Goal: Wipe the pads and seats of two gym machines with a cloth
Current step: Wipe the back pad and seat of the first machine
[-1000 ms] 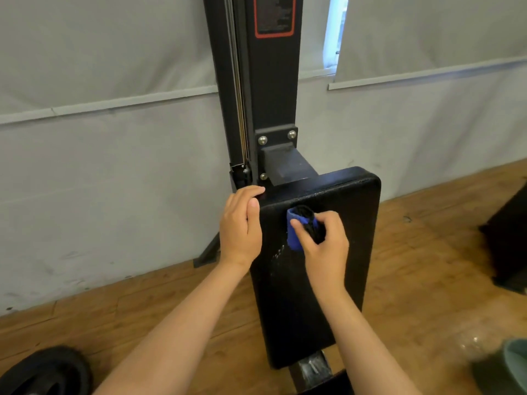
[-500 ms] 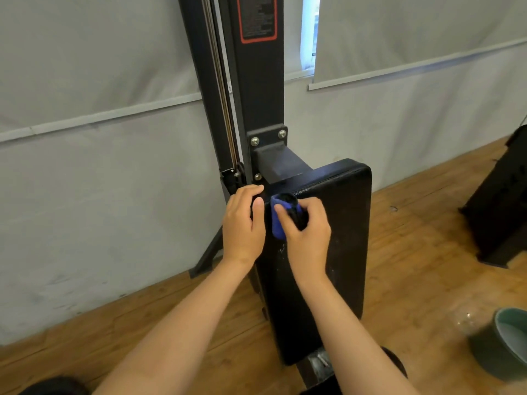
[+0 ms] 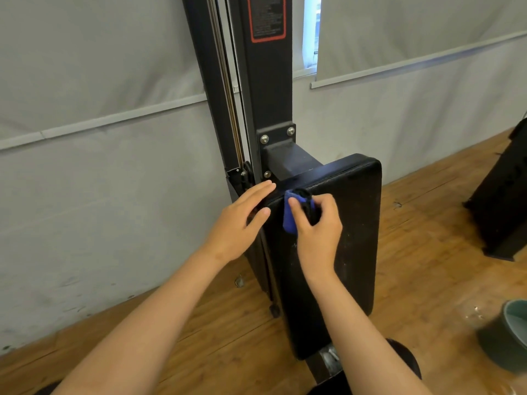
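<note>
I am pressing a bunched blue cloth (image 3: 296, 213) gripped in my right hand (image 3: 319, 232) against the pad's (image 3: 353, 223) upper left corner, my left hand (image 3: 239, 223) spread flat beside it.

Pad (image 3: 350, 223) black leather-look upholstery, faint sheen, flecked with pale scuffs; cloth (image 3: 289, 220) soft blue fabric; upright (image 3: 268, 81) matt black painted metal with bright steel bolts (image 3: 264, 139); floor (image 3: 427, 238) varnished wood planks, worn; wall sheeting (image 3: 114, 195) dull grey, smooth.

Green bucket (image 3: 506, 347) on wooden floor (image 3: 427, 246)
</note>
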### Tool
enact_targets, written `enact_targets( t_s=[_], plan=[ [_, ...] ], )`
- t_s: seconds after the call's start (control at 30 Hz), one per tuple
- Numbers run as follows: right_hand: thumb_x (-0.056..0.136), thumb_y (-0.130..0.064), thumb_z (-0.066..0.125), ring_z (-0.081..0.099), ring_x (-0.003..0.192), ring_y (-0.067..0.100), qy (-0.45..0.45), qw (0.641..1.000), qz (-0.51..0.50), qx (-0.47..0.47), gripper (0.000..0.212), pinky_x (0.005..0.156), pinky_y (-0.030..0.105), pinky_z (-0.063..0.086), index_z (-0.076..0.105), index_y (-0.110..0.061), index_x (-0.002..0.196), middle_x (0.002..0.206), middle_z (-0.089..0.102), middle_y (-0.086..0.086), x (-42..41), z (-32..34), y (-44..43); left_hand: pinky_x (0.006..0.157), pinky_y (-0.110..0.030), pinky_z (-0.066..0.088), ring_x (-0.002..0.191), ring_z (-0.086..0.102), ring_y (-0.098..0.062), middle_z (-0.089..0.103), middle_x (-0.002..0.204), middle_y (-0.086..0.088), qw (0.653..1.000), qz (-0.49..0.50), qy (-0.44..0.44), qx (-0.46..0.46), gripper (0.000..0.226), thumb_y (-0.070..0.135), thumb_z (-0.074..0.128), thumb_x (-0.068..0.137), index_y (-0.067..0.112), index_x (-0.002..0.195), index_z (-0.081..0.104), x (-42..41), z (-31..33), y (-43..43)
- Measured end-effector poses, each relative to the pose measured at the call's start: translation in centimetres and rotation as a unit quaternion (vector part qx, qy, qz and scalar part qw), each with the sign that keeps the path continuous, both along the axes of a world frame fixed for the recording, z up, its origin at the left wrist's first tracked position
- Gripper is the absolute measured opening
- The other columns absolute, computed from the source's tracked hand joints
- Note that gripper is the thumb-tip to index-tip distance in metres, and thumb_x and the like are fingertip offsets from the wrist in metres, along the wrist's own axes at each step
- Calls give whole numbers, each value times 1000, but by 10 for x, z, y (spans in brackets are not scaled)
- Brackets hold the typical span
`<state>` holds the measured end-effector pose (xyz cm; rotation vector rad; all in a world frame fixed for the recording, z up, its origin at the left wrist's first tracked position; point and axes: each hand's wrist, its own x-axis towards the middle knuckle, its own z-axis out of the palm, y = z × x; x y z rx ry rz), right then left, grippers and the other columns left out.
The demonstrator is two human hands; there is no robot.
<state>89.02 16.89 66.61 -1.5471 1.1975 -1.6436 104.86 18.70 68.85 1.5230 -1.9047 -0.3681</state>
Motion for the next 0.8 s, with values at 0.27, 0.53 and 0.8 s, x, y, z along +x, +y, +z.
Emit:
enact_targets(
  t_s=[0.27, 0.53, 0.8],
  plan=[
    [81, -33, 64, 55, 83, 7, 81, 995, 52, -36, 18, 74, 15, 44, 55, -20, 91, 87, 55, -8, 12, -17, 20, 108, -4, 18, 131, 23, 21, 34, 146, 22, 997, 19, 69, -5, 45, 13, 36, 102, 31, 142, 41, 8, -4, 17],
    [86, -28, 66, 56, 81, 10, -13, 999, -31, 9, 18, 73, 21, 46, 55, -16, 93, 87, 56, -2, -1, -8, 3, 110, -17, 24, 129, 29, 9, 43, 144, 13, 998, 50, -15, -32, 41, 34, 35, 102, 27, 141, 45, 4, 2, 11],
    [83, -36, 64, 57, 82, 11, 20, 999, 26, 10, 21, 74, 23, 47, 57, -18, 92, 87, 58, -4, 10, -30, 21, 91, -18, 40, 110, 50, -1, 55, 120, 7, 998, 40, -16, -52, 30, 30, 40, 101, 19, 124, 56, -17, 23, -16]
  ],
)
